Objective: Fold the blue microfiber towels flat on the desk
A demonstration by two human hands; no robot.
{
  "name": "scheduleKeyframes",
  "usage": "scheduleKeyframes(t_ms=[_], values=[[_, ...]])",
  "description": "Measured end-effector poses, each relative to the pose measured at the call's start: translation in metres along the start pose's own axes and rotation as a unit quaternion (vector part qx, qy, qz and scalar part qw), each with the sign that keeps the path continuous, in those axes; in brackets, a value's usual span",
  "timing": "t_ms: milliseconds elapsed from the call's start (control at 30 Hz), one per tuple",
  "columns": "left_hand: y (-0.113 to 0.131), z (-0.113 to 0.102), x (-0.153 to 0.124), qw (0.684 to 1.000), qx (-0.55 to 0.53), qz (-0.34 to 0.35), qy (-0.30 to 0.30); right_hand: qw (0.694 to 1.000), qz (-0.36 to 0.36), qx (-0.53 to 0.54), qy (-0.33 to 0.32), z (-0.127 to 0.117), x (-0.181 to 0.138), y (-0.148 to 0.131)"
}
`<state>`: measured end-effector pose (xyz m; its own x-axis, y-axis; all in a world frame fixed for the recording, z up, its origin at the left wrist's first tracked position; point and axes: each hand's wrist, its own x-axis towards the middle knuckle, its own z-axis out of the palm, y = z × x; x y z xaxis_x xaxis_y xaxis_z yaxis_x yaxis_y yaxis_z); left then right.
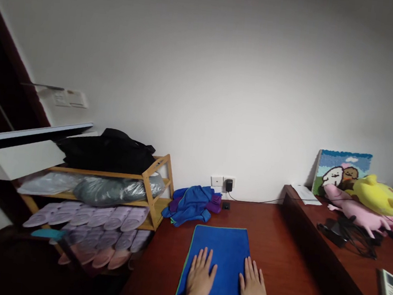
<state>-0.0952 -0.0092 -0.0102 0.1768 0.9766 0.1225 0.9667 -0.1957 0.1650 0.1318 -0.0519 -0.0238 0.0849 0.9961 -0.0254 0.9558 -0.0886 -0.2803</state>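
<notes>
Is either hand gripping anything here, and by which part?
Nothing is gripped: left hand and right hand lie flat, palms down, on the blue towel.

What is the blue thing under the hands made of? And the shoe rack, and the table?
The blue cloth looks like soft microfibre or terry: matte, slightly fuzzy, with a thin green edge. The shoe rack seems to be light bamboo or wood, with pale bare slats. The table looks like dark reddish wood or veneer, glossy, since it shows reflections.
</notes>
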Motion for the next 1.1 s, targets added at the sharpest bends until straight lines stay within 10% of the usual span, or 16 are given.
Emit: scheduleKeyframes(t_ms=[167, 667, 1000, 1100], values=[[-0.047, -0.004, -0.004, 0.999, 0.034, -0.031, 0.016, 1.000, 0.011, 0.000, -0.019, 0.000, 0.002, 0.001], [-0.053, 0.005, 0.000, 0.998, 0.049, -0.016, 0.036, 1.000, 0.009, 0.012, -0.005, -0.003, 0.070, -0.011], [0.048, 0.024, 0.050, 0.991, -0.031, 0.126, 0.042, 1.000, -0.003, 0.006, 0.003, -0.001, 0.070, -0.009], [0.044, 0.026, 0.063, 0.992, -0.043, 0.119, 0.011, 1.000, -0.002, 0.000, -0.001, -0.002, 0.070, -0.010]])
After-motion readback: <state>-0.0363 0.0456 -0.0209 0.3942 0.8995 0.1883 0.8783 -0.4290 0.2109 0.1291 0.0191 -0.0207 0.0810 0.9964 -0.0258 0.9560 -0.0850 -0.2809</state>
